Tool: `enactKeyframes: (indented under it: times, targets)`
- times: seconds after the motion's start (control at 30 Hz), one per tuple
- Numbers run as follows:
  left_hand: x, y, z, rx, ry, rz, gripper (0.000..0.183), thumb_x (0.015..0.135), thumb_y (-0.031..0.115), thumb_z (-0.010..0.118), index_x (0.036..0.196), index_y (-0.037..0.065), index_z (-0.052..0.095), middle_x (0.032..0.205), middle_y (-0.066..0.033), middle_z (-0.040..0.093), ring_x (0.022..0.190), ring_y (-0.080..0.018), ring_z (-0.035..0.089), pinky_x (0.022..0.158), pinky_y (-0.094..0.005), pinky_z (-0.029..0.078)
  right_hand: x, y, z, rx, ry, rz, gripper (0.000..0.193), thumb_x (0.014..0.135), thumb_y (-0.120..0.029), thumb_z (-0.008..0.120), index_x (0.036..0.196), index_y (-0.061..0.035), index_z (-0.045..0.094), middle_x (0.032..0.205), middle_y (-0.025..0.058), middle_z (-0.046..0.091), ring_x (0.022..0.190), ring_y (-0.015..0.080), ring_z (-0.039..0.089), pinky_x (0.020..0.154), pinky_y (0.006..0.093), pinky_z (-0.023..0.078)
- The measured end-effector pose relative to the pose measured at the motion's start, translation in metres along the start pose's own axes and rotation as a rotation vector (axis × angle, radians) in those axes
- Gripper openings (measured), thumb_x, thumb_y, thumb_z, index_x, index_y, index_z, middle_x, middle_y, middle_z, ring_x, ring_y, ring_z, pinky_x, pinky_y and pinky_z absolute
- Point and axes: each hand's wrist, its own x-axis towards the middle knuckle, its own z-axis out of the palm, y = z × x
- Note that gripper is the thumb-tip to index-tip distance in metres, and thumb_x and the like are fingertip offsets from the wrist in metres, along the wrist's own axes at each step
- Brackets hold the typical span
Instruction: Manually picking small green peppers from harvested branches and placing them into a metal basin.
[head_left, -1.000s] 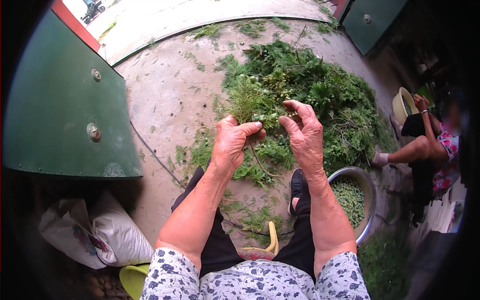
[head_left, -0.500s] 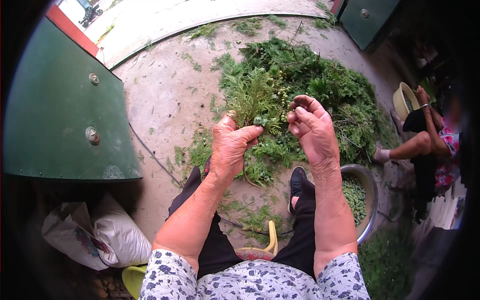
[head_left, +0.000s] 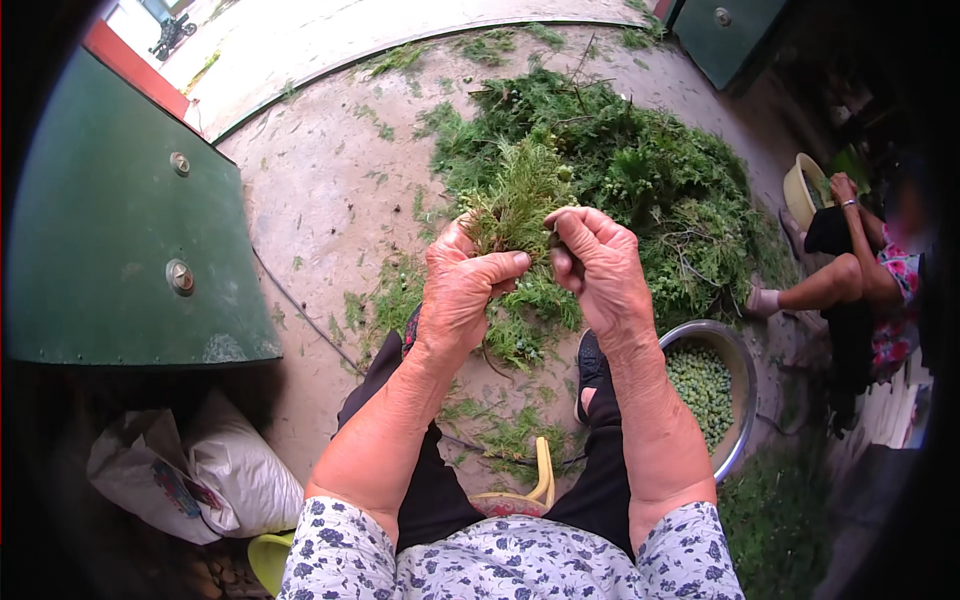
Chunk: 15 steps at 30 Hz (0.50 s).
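Observation:
My left hand (head_left: 462,275) is closed round the stems of a leafy evergreen sprig (head_left: 522,195), its thumb lying across the base. Close beside it, my right hand (head_left: 605,270) pinches with thumb and forefinger at the sprig's right edge. What sits between those fingertips is too small to make out. Beneath and beyond both hands spreads a large heap of cut evergreen branches (head_left: 660,185). By my right forearm stands a metal basin (head_left: 741,400), partly filled with small pale-green cones (head_left: 700,385).
A green metal door (head_left: 120,230) stands at the left, with white sacks (head_left: 240,475) below it. To the right sits another person (head_left: 865,270) with a yellow basin (head_left: 798,200). A dark cable (head_left: 305,305) crosses the floor. Yellow curved piece (head_left: 543,470) between my legs.
My right hand has moved left and slightly down, from apart to right beside the sprig. The bluish-green cones by my left thumb no longer show. My left hand keeps its hold.

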Motion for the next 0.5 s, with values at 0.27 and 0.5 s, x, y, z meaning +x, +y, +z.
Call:
enactKeyframes:
  times: [0.27,0.5]
  targets:
    - [0.003,-0.004,-0.006,-0.097,-0.011,0.006,0.029,0.071,-0.004,0.065,0.098,0.005,0.058,0.080,-0.0007,0.063,0.063,-0.0068,0.056,0.053,-0.0186,0.044,0.006,0.007,-0.017,0.305,0.074,0.030,0.018,0.086,-0.020,0.059,0.092,-0.0044,0.053,0.083,0.0038,0.056,0.065,0.0119,0.054,0.048,0.0221,0.040]
    - [0.002,-0.003,0.001,-0.016,0.013,-0.007,0.028,0.073,-0.001,0.065,0.100,0.005,0.059,0.079,-0.0001,0.064,0.059,-0.0040,0.054,0.049,-0.0165,0.039,-0.002,0.008,0.007,0.102,0.162,0.112,0.017,0.082,-0.016,0.065,0.089,-0.0032,0.056,0.069,-0.0010,0.055,0.047,0.0048,0.046,0.038,0.0179,0.032]
